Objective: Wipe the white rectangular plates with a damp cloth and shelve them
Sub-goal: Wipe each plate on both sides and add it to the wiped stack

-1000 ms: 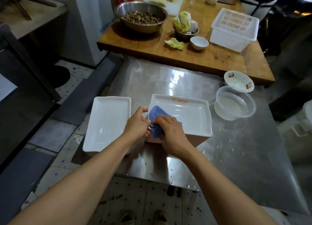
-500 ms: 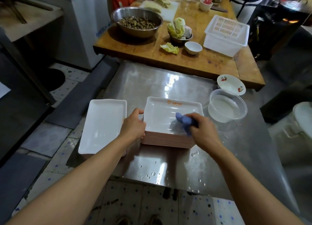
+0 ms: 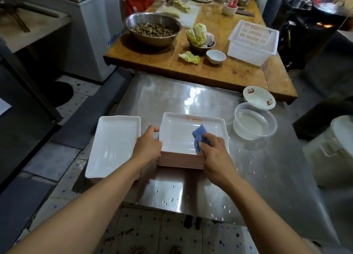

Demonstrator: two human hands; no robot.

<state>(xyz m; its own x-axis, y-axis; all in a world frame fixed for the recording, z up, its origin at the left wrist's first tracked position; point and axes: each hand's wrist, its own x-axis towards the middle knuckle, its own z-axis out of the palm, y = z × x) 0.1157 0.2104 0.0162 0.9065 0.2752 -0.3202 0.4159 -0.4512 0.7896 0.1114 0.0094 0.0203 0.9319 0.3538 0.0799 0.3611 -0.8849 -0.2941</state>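
A stack of white rectangular plates (image 3: 179, 133) with pinkish undersides stands in the middle of the steel table (image 3: 257, 177). My right hand (image 3: 215, 152) grips a blue cloth (image 3: 200, 136) and presses it onto the top plate, near its right front part. My left hand (image 3: 148, 146) holds the left edge of the stack, thumb on the rim. A second white rectangular plate (image 3: 112, 145) lies to the left, partly over the table's edge.
A clear tub of water (image 3: 255, 124) and a small cherry-patterned bowl (image 3: 258, 100) sit right of the stack. Beyond is a wooden table (image 3: 168, 63) with a metal bowl, cabbage, a small white bowl and a white basket (image 3: 252, 42). Water drops dot the steel.
My right hand has swept the blue cloth from the plate's front left corner across to the right side. My left hand has kept its hold on the stack's left edge.
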